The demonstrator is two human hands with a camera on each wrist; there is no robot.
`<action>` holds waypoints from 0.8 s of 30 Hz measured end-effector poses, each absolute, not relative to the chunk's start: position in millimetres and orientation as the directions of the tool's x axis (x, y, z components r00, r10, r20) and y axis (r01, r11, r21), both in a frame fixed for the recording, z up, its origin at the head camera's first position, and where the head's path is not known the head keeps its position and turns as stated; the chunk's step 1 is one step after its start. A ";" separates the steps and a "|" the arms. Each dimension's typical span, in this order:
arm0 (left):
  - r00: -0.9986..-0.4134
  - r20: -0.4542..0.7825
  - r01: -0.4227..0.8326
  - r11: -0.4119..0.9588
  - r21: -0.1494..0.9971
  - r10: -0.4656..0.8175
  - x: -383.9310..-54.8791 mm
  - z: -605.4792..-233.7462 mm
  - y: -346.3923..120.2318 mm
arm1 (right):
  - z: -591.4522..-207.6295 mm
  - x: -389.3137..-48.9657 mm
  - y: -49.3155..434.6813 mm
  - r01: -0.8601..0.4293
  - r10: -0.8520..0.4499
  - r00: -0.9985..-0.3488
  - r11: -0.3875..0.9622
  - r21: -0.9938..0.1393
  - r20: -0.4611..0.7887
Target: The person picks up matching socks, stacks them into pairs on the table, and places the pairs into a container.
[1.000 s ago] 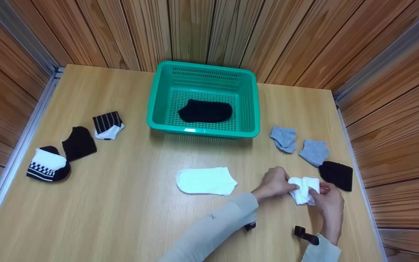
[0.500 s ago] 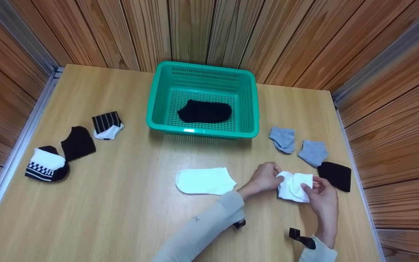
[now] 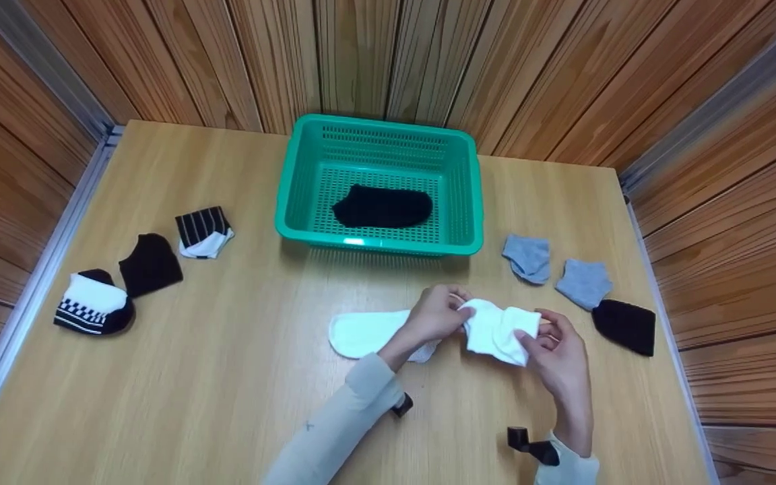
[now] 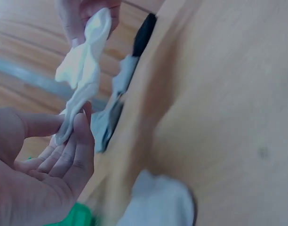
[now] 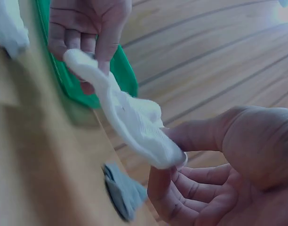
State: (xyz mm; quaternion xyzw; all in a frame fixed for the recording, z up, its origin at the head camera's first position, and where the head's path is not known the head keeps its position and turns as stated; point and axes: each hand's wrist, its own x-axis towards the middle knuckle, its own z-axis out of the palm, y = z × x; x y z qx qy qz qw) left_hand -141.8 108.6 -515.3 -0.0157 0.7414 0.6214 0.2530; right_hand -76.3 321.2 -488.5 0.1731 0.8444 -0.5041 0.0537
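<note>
A folded white sock (image 3: 496, 330) is held above the table between both hands. My left hand (image 3: 436, 314) pinches its left end between thumb and fingers, and my right hand (image 3: 558, 353) pinches the right end. In the left wrist view the white sock (image 4: 85, 70) stretches between the two hands, seen edge-on. The right wrist view shows thumb and fingers of the right hand (image 5: 219, 165) gripping the near end of the sock (image 5: 130, 122). Another white sock (image 3: 363, 334) lies flat on the table, partly hidden beneath my left hand and wrist.
A green basket (image 3: 378, 244) holding a black sock (image 3: 388, 207) stands at the back. Two grey socks (image 3: 527, 259) and a folded black sock (image 3: 624, 327) lie at right. At left are a striped sock (image 3: 203, 229), a dark sock (image 3: 150, 265) and a checkered sock (image 3: 95, 303).
Both hands have moved left with the white sock, from beside the black sock at right to near the flat white sock. The left hand now covers part of that flat sock.
</note>
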 end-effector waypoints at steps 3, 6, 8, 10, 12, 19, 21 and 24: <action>-0.877 -0.375 -0.313 0.235 0.920 0.299 -138.7 -513.0 90.1 | -490.0 -78.0 309.2 0.355 0.204 -0.934 0.441 -0.824 -0.293; -0.883 -0.358 -0.281 0.269 0.921 0.305 -133.9 -512.6 70.8 | -492.2 -78.2 295.8 0.363 0.170 -0.932 0.459 -0.811 -0.321; -0.886 -0.352 -0.263 0.301 0.917 0.301 -129.6 -512.8 57.6 | -495.1 -77.1 286.2 0.361 0.143 -0.932 0.474 -0.803 -0.334; -0.892 -0.351 -0.248 0.340 0.907 0.286 -124.3 -513.3 44.7 | -498.8 -75.5 276.4 0.354 0.113 -0.932 0.484 -0.800 -0.344; -0.900 -0.340 -0.228 0.372 0.900 0.271 -118.5 -514.3 31.8 | -503.1 -74.0 266.4 0.341 0.085 -0.935 0.482 -0.807 -0.344; -0.912 -0.370 -0.267 0.427 0.864 0.179 -99.2 -518.1 -11.0 | -514.2 -70.9 228.5 0.274 -0.017 -0.949 0.456 -0.847 -0.316; -0.914 -0.383 -0.293 0.435 0.851 0.135 -95.6 -519.6 -20.7 | -516.8 -71.1 218.4 0.246 -0.056 -0.951 0.455 -0.856 -0.304; -0.919 -0.385 -0.314 0.438 0.843 0.082 -92.3 -522.0 -31.8 | -520.4 -72.1 206.4 0.209 -0.097 -0.954 0.464 -0.861 -0.283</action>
